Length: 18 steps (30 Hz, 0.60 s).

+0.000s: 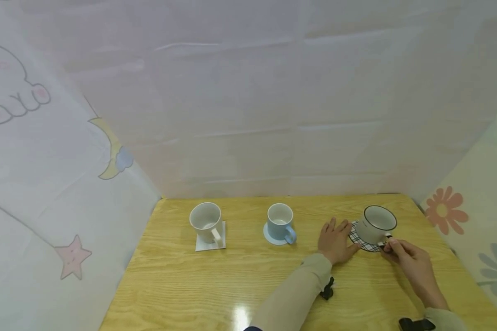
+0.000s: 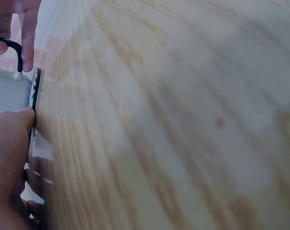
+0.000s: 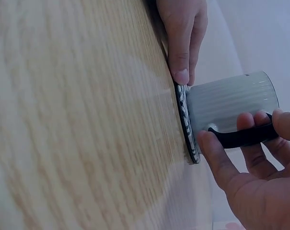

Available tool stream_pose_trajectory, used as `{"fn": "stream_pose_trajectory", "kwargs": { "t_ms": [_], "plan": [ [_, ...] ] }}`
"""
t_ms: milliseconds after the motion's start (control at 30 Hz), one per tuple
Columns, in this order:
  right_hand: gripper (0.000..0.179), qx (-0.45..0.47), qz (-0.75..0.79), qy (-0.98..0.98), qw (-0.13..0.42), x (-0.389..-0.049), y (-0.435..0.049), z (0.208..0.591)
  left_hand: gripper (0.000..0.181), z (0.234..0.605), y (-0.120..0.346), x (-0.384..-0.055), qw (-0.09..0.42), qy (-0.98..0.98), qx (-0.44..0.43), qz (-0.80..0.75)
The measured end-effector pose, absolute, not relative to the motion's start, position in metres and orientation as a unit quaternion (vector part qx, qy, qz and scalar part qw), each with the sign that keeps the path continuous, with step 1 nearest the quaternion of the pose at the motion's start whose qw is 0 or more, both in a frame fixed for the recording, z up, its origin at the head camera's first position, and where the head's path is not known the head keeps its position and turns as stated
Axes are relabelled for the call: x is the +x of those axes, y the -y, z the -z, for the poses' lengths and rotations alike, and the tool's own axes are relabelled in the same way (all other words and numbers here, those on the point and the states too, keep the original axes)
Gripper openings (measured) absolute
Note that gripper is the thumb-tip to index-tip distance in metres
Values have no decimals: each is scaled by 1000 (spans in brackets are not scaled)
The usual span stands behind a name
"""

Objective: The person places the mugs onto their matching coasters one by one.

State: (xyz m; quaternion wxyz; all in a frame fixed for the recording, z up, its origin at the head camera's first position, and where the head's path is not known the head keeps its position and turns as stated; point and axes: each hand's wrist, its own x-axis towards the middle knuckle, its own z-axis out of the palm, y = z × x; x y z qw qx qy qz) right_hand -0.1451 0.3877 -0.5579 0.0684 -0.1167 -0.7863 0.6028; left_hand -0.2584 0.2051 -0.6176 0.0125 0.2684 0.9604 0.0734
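Observation:
A white mug [image 1: 372,227] with a dark rim and a black handle [image 3: 243,136] stands upright on a round checked coaster [image 1: 357,236] at the table's right. My right hand [image 1: 414,264] holds that handle, its thumb and fingers about it in the right wrist view. On the coaster's left side rests my left hand [image 1: 335,241], fingers extended and thumb at the edge. Close up, the left wrist view has the left thumb [image 2: 22,117] against the coaster rim. The mug's base appears to sit on the coaster.
A light blue mug [image 1: 279,223] stands on a round pale blue coaster [image 1: 272,236] at the middle. Farther left, a white mug [image 1: 205,220] sits on a square white coaster [image 1: 203,246]. Printed cloth walls [image 1: 232,115] border the wooden table [image 1: 182,285].

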Motion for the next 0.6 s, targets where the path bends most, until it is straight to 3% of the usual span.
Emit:
{"fn": "stream_pose_trajectory", "kwargs": {
  "t_ms": [367, 600],
  "plan": [
    [52, -126, -589, 797, 30, -145, -396, 554, 66, 595, -195, -253, 39, -948, 311, -52],
    [59, -130, -502, 855, 22, -147, -402, 550, 62, 579, -188, -259, 70, -942, 323, -62]
  ]
}}
